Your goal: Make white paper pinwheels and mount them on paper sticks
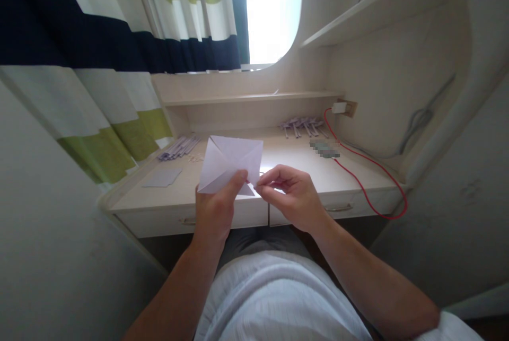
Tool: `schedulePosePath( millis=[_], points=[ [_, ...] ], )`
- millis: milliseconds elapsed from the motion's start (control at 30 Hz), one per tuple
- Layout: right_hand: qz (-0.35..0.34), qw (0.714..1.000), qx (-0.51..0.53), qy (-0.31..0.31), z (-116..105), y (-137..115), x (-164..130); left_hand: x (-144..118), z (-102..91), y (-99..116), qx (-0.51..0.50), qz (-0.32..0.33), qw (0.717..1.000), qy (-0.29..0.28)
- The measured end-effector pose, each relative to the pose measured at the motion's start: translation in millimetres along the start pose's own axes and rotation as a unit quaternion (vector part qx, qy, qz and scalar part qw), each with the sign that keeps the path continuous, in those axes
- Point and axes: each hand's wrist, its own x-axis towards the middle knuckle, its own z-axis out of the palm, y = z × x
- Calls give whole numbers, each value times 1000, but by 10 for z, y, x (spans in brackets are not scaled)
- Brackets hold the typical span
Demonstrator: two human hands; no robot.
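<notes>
A square white sheet of paper (228, 158) with diagonal creases is held up above the front edge of the desk. My left hand (214, 208) grips its lower part, thumb pressed on the near face and the other fingers mostly hidden behind it. At the lower right corner of the sheet, the thumb and fingertips of my right hand (296, 195) are pinched together on the paper. A small reddish spot shows between the two hands, too small to make out.
On the desk (139, 206) at left lie a flat paper piece (162, 177) and a pile of folded paper strips (178, 148). Several folded paper pieces with stems (304, 126) stand at the back. A red cable (360, 184) runs from a charger (339, 107) to a blurred object (324, 149).
</notes>
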Motion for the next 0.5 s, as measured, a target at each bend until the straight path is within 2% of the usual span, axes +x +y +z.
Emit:
schedulePosePath(
  millis=[500],
  points=[
    [18, 998, 54, 5, 1, 56, 30, 1, -36, -48, 5, -18, 1000, -3]
  ],
)
